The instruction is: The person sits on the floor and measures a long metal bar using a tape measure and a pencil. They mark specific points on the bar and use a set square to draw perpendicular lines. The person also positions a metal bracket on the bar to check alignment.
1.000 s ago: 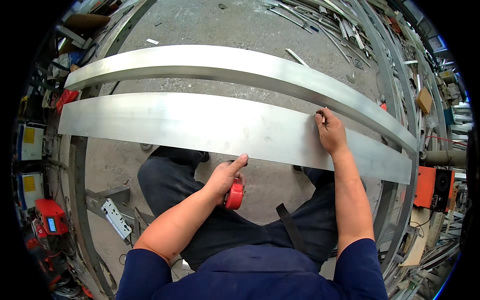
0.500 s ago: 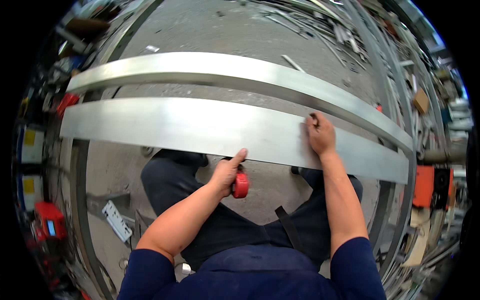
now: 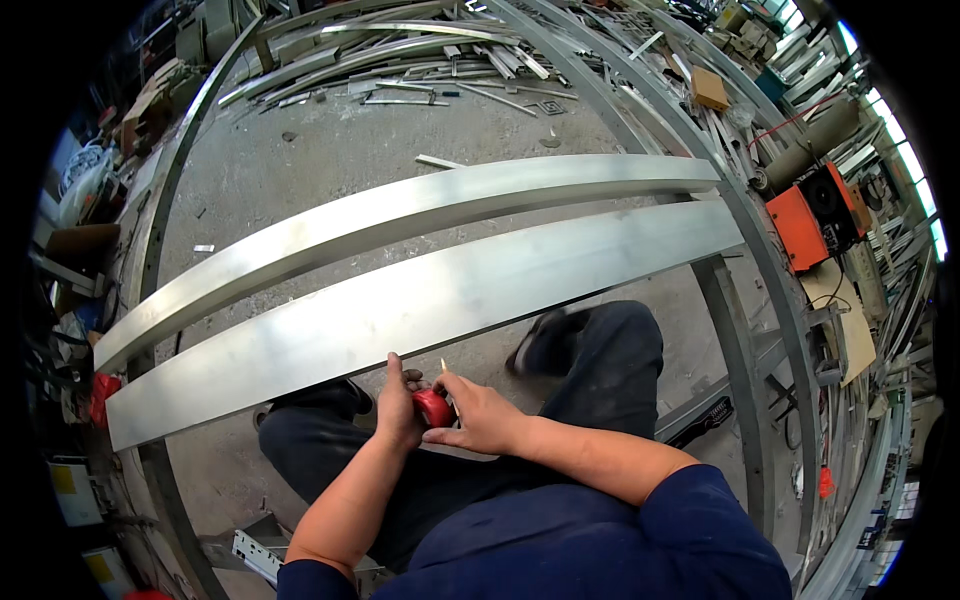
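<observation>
In front of my lap, my left hand (image 3: 397, 408) is closed around a small red tape measure (image 3: 432, 408), its thumb up by the near edge of a wide flat metal bar (image 3: 400, 315). From the other side, my right hand (image 3: 487, 415) closes on the same tape measure, thumb below and fingers above. A thin pale-tipped stick (image 3: 444, 366) pokes up from the right hand's fingers; its lower part is hidden. Beyond the wide bar runs a second, narrower metal bar (image 3: 400, 212), with a gap between the two.
Both bars span a steel frame with a left rail (image 3: 165, 215) and right rail (image 3: 735, 350). Metal offcuts (image 3: 400, 60) are piled on the far floor. At right sits an orange and black machine (image 3: 800, 230), with a cardboard box (image 3: 709, 88) beyond. My knees are under the wide bar's near edge.
My right hand has left the wide bar's surface and come to the tape measure in my left hand. The view has turned toward the right, and my right leg has shifted.
</observation>
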### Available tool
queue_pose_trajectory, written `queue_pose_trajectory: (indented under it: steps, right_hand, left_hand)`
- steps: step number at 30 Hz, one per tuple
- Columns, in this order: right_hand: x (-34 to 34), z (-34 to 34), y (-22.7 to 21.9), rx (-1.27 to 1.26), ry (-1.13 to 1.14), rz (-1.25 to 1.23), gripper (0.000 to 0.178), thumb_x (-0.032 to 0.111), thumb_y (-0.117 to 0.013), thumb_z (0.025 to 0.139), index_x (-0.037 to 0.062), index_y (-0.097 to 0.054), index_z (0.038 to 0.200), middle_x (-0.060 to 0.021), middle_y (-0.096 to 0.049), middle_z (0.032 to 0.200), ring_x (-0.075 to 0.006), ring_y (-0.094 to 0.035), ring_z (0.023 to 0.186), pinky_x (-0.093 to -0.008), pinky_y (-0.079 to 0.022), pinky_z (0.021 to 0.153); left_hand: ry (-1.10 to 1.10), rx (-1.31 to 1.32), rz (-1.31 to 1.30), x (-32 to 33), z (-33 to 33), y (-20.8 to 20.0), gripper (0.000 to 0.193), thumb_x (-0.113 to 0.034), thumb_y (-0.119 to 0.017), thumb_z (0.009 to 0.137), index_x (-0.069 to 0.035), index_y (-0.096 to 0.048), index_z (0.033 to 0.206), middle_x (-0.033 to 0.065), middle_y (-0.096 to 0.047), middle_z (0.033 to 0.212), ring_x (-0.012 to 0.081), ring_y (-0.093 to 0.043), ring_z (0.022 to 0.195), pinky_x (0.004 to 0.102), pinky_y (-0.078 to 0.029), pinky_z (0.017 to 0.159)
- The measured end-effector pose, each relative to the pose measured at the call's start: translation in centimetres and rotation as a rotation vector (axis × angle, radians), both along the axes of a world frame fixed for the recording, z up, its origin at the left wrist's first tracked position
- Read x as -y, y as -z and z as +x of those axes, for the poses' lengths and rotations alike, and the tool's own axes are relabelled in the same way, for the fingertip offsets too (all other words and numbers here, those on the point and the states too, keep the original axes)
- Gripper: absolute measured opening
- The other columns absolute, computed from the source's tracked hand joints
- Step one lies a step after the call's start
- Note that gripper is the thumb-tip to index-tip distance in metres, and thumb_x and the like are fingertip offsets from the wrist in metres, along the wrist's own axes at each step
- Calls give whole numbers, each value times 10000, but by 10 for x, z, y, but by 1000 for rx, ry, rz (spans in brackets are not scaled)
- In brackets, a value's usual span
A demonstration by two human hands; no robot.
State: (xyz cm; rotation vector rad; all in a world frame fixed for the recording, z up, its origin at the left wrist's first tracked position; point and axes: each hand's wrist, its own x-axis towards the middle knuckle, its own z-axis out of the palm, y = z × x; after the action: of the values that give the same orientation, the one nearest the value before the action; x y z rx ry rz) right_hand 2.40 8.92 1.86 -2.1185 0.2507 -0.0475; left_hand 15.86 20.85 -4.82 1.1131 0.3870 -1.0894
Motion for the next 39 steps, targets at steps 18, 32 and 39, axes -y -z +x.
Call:
queue_pose_trajectory:
  steps: [18,32,39]
  right_hand:
    - [268,-34,23,68,810,-536,403,335,-721,898,-23,-676,1078,-248,-744,966,-447,-697,954,-528,-555,878]
    - [273,-391,-13,46,1369,-587,298,308,-683,973,40,-720,1099,-197,-762,998,-386,-734,947,-451,-567,824]
    - [259,-501,20,78,1661,-509,284,307,-680,1006,45,-729,1104,-99,-751,922,-238,-688,833,-366,-533,823]
  left_hand:
    - [394,741,29,-36,-11,21,317,-316,-597,1108,-6,-657,1129,62,-675,812,123,-623,683,275,-522,658]
    - [305,952,28,-59,-18,-39,194,-187,-640,1082,1,-685,1083,22,-671,847,99,-601,737,237,-490,697]
    - [131,937,95,-109,-2,-53,197,-205,-622,1091,-19,-682,1068,35,-649,846,114,-598,749,258,-505,696]
